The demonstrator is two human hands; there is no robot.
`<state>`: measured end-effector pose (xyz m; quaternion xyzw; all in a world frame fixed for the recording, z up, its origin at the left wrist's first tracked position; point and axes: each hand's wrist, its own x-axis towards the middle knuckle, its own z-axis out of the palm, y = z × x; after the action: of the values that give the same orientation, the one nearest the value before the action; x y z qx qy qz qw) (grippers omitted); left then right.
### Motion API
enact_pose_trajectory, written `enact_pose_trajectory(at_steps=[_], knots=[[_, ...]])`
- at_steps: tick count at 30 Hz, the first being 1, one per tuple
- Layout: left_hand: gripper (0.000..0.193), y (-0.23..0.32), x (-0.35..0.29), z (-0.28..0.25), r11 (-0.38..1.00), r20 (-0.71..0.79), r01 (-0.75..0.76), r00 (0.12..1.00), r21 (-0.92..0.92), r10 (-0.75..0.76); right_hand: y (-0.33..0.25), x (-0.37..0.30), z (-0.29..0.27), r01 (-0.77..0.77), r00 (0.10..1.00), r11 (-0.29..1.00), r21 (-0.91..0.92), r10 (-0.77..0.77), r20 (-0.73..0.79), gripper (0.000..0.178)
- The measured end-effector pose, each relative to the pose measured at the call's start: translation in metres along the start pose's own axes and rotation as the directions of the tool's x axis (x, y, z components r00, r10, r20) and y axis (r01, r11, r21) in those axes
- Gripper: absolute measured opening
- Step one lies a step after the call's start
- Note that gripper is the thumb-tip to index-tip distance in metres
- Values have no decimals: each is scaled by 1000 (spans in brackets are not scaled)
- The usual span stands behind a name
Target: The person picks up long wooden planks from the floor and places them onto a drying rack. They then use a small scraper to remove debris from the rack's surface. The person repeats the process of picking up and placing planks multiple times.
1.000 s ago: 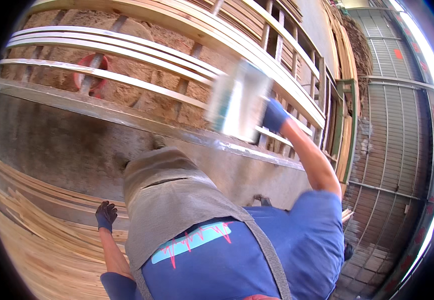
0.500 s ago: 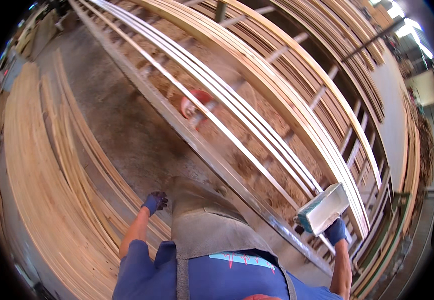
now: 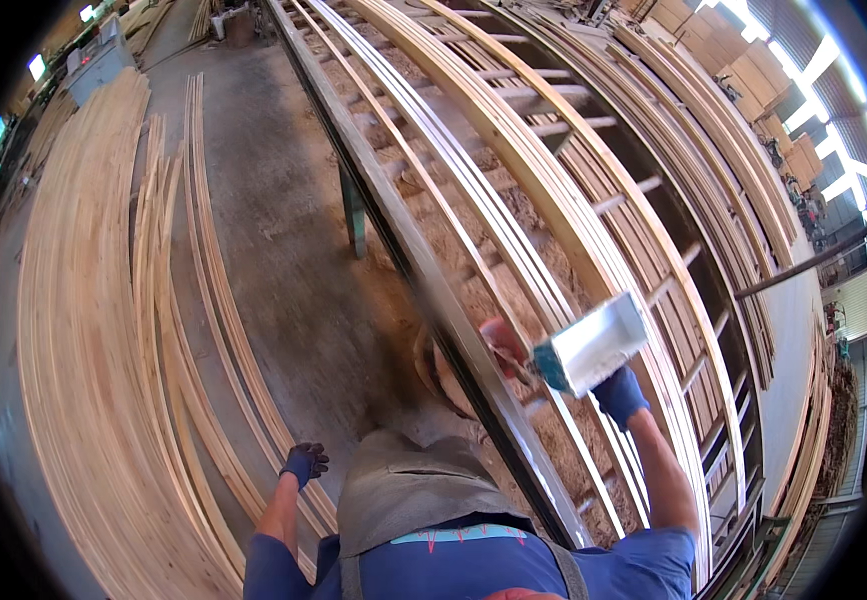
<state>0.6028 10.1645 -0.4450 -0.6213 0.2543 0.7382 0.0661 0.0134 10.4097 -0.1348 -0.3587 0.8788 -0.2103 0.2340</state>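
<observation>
My right hand (image 3: 622, 396), in a dark blue glove, grips an open rectangular box (image 3: 606, 345), white inside with a teal end. The box is tilted above a rack of long wood strips (image 3: 514, 250); whether it touches them I cannot tell. My left hand (image 3: 304, 463), gloved too, hangs low at my side with its fingers apart and nothing in them. It is nearest to long pale strips (image 3: 229, 340) lying on the left. Below the rack, partly hidden by its rail, is a red bucket (image 3: 502, 345).
A long metal rail (image 3: 394, 235) edges the rack in front of me, with a green leg (image 3: 353, 212) under it. Wide stacked boards (image 3: 79, 300) lie on the left. More timber stacks (image 3: 704, 130) stand beyond the rack. Sawdust covers the ground beneath it.
My right hand and the box have moved forward and left over the strips. The view has shifted along the rack, and the bucket now appears closer. My left hand stays low and empty.
</observation>
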Motion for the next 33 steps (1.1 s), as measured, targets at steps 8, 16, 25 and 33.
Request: enact_pose_trajectory(at_steps=[8, 16, 25, 33], knots=[[32, 234, 73, -41, 933, 58, -339, 941, 124, 334, -203, 260, 39, -13, 996, 997, -73, 20, 92, 39], [27, 404, 79, -130, 954, -164, -231, 966, -189, 201, -387, 515, 90, 74, 991, 984, -162, -54, 121, 47], [15, 454, 156, -291, 887, 25, 165, 985, -432, -172, -562, 780, 147, 343, 939, 897, -278, -325, 111, 48], [25, 813, 223, -388, 947, -124, -175, 982, -271, 145, -708, 966, 190, 341, 939, 904, -259, -341, 47, 45]])
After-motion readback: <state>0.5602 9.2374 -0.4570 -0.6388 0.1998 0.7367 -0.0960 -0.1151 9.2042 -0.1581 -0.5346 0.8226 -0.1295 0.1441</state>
